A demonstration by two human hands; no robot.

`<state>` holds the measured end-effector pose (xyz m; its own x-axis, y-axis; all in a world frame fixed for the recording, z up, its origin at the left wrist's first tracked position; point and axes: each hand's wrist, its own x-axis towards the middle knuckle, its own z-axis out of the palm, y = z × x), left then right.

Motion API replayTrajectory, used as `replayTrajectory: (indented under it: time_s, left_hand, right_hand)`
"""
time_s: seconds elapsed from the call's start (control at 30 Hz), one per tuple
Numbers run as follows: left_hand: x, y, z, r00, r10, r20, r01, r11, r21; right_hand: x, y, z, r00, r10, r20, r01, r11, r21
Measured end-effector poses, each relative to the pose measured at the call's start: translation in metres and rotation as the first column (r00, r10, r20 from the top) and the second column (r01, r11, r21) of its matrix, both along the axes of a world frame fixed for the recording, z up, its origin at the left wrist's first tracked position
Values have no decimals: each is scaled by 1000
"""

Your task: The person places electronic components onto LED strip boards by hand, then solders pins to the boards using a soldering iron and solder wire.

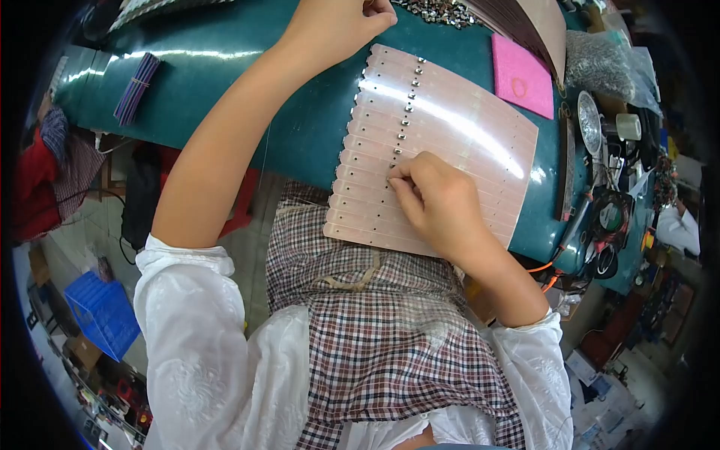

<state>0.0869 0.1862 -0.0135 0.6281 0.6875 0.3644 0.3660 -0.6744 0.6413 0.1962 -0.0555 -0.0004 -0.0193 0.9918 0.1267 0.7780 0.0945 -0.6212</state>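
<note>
Right hand (442, 202): palm down over the near part of the panel, thumb and forefinger brought almost together; I cannot tell whether a small piece sits between them.
Pink panel (450, 124): directly under the right hand, made of pale, glossy strips side by side, its scalloped edge on the left; most of it reaches beyond the fingertips, away from the body.
Metal clips (409, 109): a single column across the strips, from the panel's far edge down to the right fingertips.
Dark holes (384, 201): carrying the same line on toward the body, below the fingertips and without clips.
Left hand (337, 26): past the panel's far left corner, clear of it, fingers curled in; its grasp cannot be told.
Heap of metal pieces (439, 11): just beside the left hand, to its right.
Counter (307, 131): green, beneath the panel, whose near edge overhangs toward the checked apron (397, 337).
Pink pad (517, 60): right of the panel's far end.
Purple bundle (137, 88): well apart, beyond the left forearm.
</note>
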Motion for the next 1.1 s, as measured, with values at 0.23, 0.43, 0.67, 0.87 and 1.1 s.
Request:
replayTrajectory:
  time_s: [0.23,0.43,0.67,0.87,1.1]
  left_hand:
    - [38,22,-17,997,65,-43,-63,996,65]
    - [64,20,-15,972,114,-207,-91,989,116]
    - [61,29,-22,967,99,-233,-20,947,321]
    - [25,16,-13,999,33,7,-33,983,182]
    - [-15,-40,9,998,-61,-12,55,958,-280]
  right_hand:
    - [-11,-1,13,891,148,429,-189,980,55]
    - [-6,-4,-1,946,83,312,-135,980,148]
    - [22,21,24,987,-74,141,51,986,160]
    - [84,119,-3,951,-305,45,284,924,257]
    - [91,173,-37,874,-422,241,356,893,274]
